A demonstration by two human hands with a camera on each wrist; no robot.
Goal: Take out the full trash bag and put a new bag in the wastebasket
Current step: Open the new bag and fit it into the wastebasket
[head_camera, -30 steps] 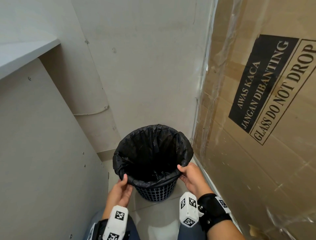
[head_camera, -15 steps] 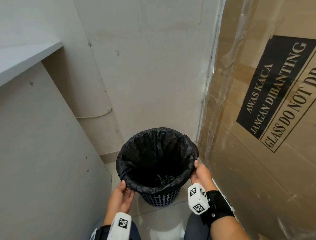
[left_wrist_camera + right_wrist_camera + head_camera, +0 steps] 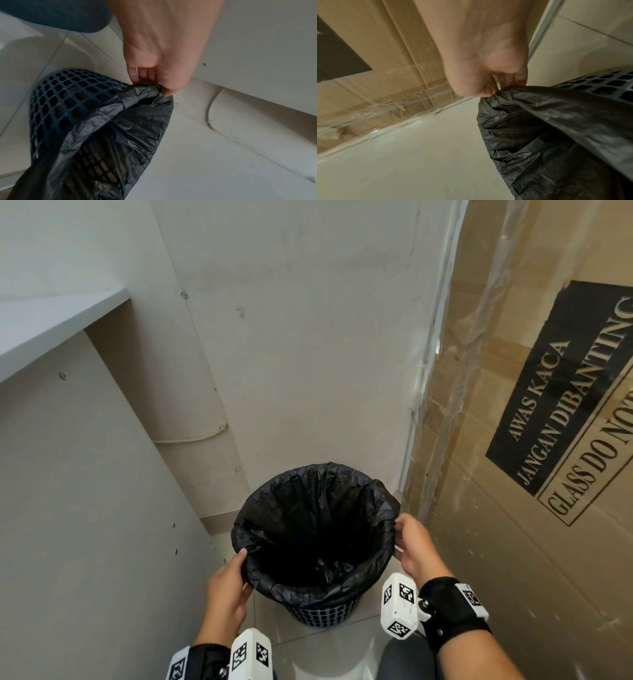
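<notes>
A dark blue lattice wastebasket (image 3: 323,613) stands on the tiled floor, lined with a black trash bag (image 3: 308,505) folded down over its rim. My left hand (image 3: 227,587) pinches the bag's folded edge (image 3: 145,88) at the near left of the rim. My right hand (image 3: 409,542) pinches the bag's edge (image 3: 498,93) at the right side of the rim. Inside, the bag is dark, with a small crumpled knot (image 3: 329,568) showing at the bottom. The basket's lattice wall (image 3: 68,97) shows below the bag's fold.
A large taped cardboard box (image 3: 513,440) marked "GLASS DO NOT DROP" stands close on the right. A grey cabinet panel (image 3: 85,508) with a white top (image 3: 51,316) closes the left. The wall (image 3: 308,337) is right behind the basket. My knees (image 3: 404,659) are near the bottom edge.
My left hand, apart from the bag half a second ago, now pinches the rim fold. My right hand slid further along the right side of the rim. The head view shifted slightly.
</notes>
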